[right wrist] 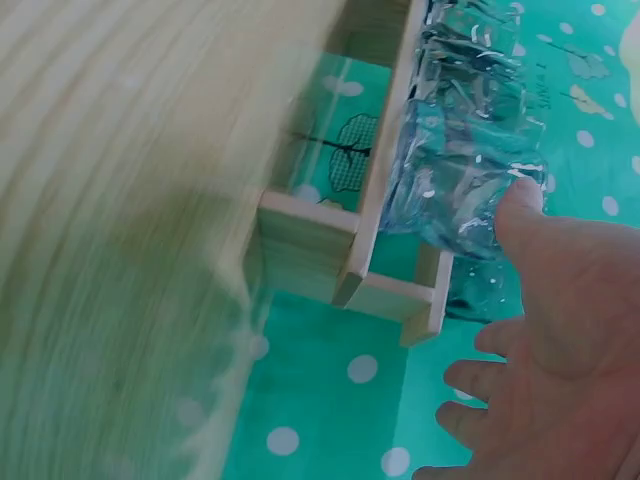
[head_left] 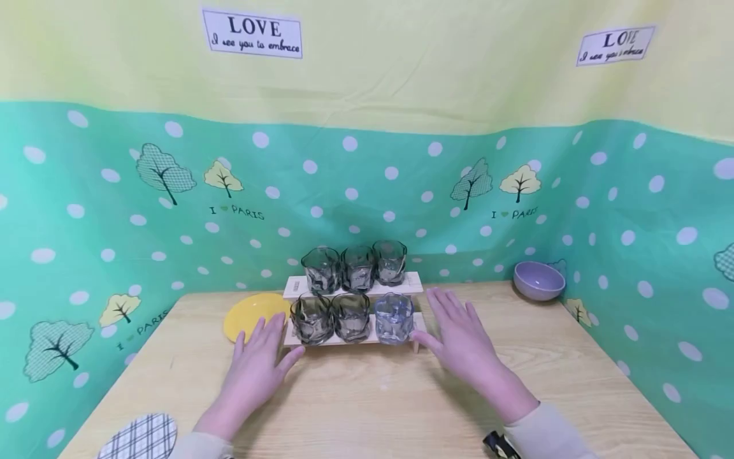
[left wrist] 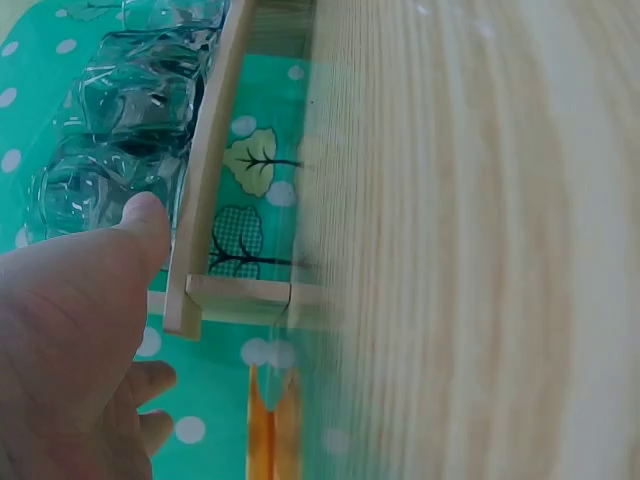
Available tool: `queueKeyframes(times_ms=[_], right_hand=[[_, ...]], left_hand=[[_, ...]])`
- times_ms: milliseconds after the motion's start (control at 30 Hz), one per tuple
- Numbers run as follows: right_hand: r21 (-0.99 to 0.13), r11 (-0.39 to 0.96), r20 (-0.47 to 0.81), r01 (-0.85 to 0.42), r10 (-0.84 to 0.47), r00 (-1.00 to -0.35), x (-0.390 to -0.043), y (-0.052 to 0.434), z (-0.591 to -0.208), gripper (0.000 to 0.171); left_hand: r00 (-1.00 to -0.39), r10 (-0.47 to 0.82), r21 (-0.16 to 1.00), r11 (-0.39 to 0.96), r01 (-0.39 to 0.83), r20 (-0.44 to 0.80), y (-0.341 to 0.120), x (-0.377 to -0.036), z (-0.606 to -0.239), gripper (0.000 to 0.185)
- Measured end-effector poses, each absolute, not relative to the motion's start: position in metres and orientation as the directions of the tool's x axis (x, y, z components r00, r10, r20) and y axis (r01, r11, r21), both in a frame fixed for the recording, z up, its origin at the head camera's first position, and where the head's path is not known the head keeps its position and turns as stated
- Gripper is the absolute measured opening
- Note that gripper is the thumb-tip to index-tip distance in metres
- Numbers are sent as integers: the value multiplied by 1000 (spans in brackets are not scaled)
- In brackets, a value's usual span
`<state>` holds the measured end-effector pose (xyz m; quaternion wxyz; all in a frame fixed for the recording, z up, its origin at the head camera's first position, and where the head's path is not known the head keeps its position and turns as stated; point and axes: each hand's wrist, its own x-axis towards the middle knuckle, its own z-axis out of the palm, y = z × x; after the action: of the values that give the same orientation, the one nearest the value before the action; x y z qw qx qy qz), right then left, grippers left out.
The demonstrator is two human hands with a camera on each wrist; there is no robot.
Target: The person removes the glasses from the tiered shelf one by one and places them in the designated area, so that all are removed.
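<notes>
Left to right across the pale wooden table (head_left: 367, 401): a round yellow plate (head_left: 246, 314) lies at the rack's left end. The left hand (head_left: 258, 360) is flat with fingers straight, holding nothing, its fingertips just short of the left end of the two-tier pale wooden rack (head_left: 352, 338); the left wrist view shows the thumb near the rack's end post without clear contact. The rack carries smoky grey tumblers (head_left: 312, 317) on both tiers and one clear blue-tinted tumbler (head_left: 394, 317) at the lower right. The right hand (head_left: 459, 338) is likewise spread and empty, beside the rack's right end. A lilac bowl (head_left: 538, 280) sits well apart at the far right.

Judgement: the approach step is in hand, both hands bracketing the rack. The next move calls for even pressure on both ends and a level lift, as the glasses stand loose.
</notes>
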<state>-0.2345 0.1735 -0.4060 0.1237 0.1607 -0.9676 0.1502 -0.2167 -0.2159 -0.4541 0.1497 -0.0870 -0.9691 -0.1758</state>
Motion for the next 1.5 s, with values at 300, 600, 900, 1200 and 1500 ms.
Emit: queueKeyframes(times_ms=[300,600,900,1200,1500], right_hand=[[-337,865,280,-372,-285,-917,-233,161,-405,94],[-457,814,233,-359,-281,-931,-231,152,-408,98],[-559,763,185,-325,-267,-946,-234,146,-412,97],[-650,699,180,-299,-241,-954,-240,144,-414,98],[-671,681,196,-292,-217,-956,-247,146,-414,100]], left_hand=[[-946,120,367,901,232,302,-214,-219,-465,89],[-953,118,384,896,223,278,-206,-213,-473,87],[-955,98,425,879,214,280,-205,-212,-480,85],[-951,86,434,874,216,298,-203,-213,-481,85],[-945,96,433,871,232,312,-200,-212,-477,84]])
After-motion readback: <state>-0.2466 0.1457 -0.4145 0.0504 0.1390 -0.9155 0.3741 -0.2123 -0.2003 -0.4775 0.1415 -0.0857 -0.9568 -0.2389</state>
